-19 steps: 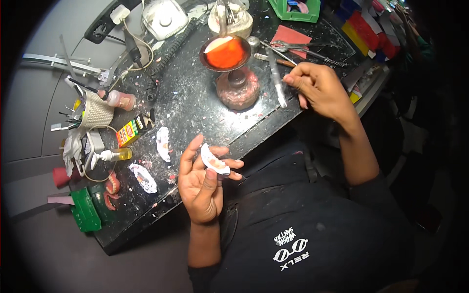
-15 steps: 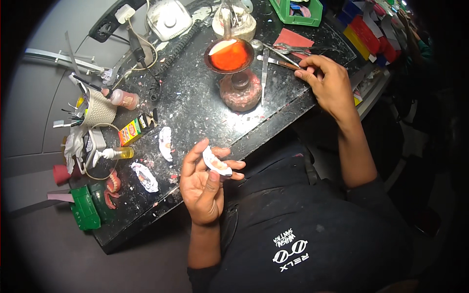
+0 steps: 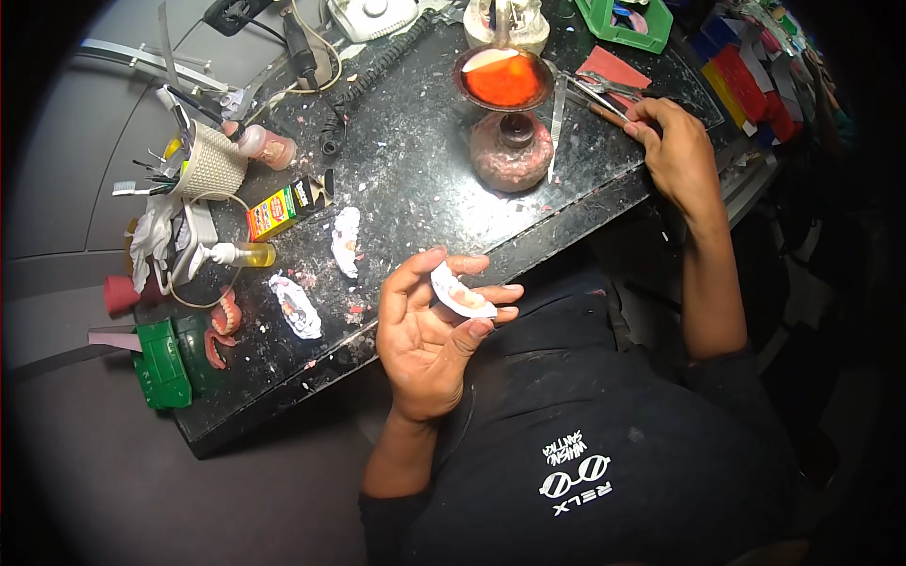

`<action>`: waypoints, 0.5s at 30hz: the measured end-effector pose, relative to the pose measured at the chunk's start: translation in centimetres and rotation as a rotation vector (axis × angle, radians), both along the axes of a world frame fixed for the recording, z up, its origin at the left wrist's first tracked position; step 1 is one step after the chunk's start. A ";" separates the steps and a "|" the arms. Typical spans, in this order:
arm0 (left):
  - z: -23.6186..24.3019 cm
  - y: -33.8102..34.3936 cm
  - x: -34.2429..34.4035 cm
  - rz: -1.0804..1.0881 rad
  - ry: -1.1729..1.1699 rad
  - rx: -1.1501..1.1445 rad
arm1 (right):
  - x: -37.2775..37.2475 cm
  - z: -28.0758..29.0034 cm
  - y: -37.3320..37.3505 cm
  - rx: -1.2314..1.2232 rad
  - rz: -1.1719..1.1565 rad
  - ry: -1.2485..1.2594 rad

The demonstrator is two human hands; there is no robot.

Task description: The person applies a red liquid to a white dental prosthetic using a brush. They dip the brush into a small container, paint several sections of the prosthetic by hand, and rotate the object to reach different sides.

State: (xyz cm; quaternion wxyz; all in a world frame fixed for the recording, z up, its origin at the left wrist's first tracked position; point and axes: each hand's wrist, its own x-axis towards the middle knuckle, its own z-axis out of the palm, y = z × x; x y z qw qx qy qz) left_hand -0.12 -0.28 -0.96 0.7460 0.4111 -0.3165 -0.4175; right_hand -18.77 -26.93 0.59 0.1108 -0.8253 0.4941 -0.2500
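My left hand (image 3: 420, 354) is raised in front of the bench edge, palm up. Between its thumb and fingers sits a small white plaster dental cast (image 3: 464, 298) with a pinkish patch on it. At the right, my right hand (image 3: 681, 160) rests near the bench's front edge, thumb and fingers closed on the end of a brown-handled wax knife (image 3: 607, 114). The knife points toward a round pan of glowing red-orange wax (image 3: 505, 80). Below that pan stands a wax-crusted pink burner (image 3: 511, 158). Two more white casts (image 3: 345, 243) (image 3: 296, 307) lie left of my left hand.
Beside the burner lies a thin metal tool (image 3: 557, 132). Red wax sheet (image 3: 613, 74) and a green bin (image 3: 628, 21) are farther right. To the left are a woven cup (image 3: 212, 162), a small box (image 3: 276, 211), a pump bottle (image 3: 250, 254) and pink dentures (image 3: 226, 311).
The whole view has shifted, so bench and hands appear farther right and higher. Both hands keep their holds; the cast in my left hand is turned slightly.
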 end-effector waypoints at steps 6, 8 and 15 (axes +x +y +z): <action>0.0 0.2 0.0 0.022 -0.006 0.000 | -0.7 -0.2 -0.5 -0.159 0.058 0.013; 0.1 0.2 0.1 0.022 -0.022 -0.003 | -1.5 0.3 -0.2 -0.178 -0.138 -0.138; -0.2 0.0 -0.4 0.017 -0.088 -0.071 | 0.6 2.6 8.3 0.638 0.499 -0.950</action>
